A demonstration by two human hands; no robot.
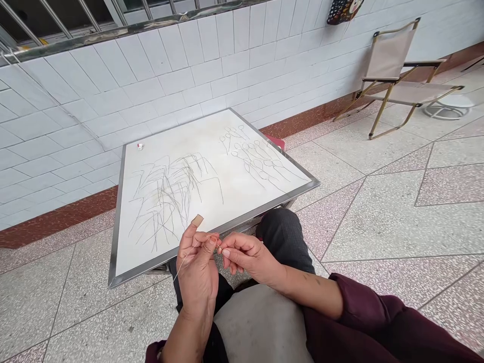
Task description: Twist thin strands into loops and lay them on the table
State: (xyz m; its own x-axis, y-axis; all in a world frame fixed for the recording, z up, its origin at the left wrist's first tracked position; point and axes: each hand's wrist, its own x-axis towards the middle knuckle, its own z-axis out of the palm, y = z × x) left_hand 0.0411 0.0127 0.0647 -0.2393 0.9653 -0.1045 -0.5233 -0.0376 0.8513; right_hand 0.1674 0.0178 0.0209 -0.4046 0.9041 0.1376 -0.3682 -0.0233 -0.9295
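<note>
My left hand (pixel 198 262) is raised over my lap at the table's front edge, thumb and fingers pinched on a thin pale wire (pixel 182 263) that trails down across the palm. A tan bandage (pixel 197 220) wraps one raised fingertip. Close against it on the right, my right hand (pixel 247 256) pinches the same wire between thumb and forefinger. The exact meeting point is small and partly hidden by the fingers. Behind both hands, many thin dark wire pieces (pixel 162 186) lie spread on the white table (pixel 227 201), and looped wire pieces (pixel 260 161) lie on its right side.
A small white and red object (pixel 140 146) sits at the table's back left corner. The table stands against a white tiled wall (pixel 151 85). A folding chair (pixel 393 75) and a round white stool (pixel 449 104) are at the upper right.
</note>
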